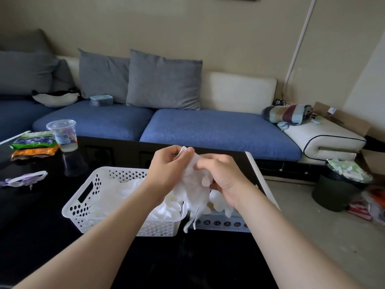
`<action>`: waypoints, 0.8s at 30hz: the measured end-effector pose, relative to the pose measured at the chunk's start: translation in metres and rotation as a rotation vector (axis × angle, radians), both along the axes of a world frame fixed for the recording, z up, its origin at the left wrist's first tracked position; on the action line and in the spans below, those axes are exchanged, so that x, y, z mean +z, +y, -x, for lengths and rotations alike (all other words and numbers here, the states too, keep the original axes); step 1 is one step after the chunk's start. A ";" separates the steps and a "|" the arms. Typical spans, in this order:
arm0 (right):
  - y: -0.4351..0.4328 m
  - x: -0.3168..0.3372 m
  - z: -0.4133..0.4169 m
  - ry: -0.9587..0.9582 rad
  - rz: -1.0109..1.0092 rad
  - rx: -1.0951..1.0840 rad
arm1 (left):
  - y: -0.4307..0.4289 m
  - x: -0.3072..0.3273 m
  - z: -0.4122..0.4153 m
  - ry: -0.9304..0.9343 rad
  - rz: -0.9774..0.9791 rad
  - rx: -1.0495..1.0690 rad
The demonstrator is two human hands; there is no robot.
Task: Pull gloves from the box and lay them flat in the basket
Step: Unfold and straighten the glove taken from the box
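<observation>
A thin white glove [192, 190] hangs between both hands above the gap between basket and box, its fingers dangling down. My left hand [168, 167] pinches its upper edge. My right hand [223, 174] grips its right side with curled fingers. Below on the left stands a white perforated basket [83, 203] with several white gloves [129, 190] lying inside. The glove box [223, 225] sits right of the basket, mostly hidden by my right forearm, with gloves [220, 202] bulging out of its top.
The black glossy table [41, 236] also carries a clear plastic cup [63, 135], snack packets [33, 146] and a purple-white item [25, 179] at the left. A blue sofa [208, 126] stands behind. A dark waste bin [337, 188] is on the floor at right.
</observation>
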State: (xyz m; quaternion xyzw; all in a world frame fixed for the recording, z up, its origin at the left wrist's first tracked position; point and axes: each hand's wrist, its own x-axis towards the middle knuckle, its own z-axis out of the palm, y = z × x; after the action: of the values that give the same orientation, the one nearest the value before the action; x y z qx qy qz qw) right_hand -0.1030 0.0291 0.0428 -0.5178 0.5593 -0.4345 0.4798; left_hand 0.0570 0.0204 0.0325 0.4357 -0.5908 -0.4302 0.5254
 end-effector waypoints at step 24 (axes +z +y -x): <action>-0.013 -0.030 -0.013 0.563 0.004 0.078 | -0.013 -0.020 -0.053 -0.714 -0.130 0.304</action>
State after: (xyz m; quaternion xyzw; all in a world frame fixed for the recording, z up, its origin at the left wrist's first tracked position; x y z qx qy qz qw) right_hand -0.0897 0.0163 0.0127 -0.6404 0.6493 -0.2559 0.3207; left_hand 0.1102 0.0069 0.0127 0.6730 -0.6365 -0.2052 0.3159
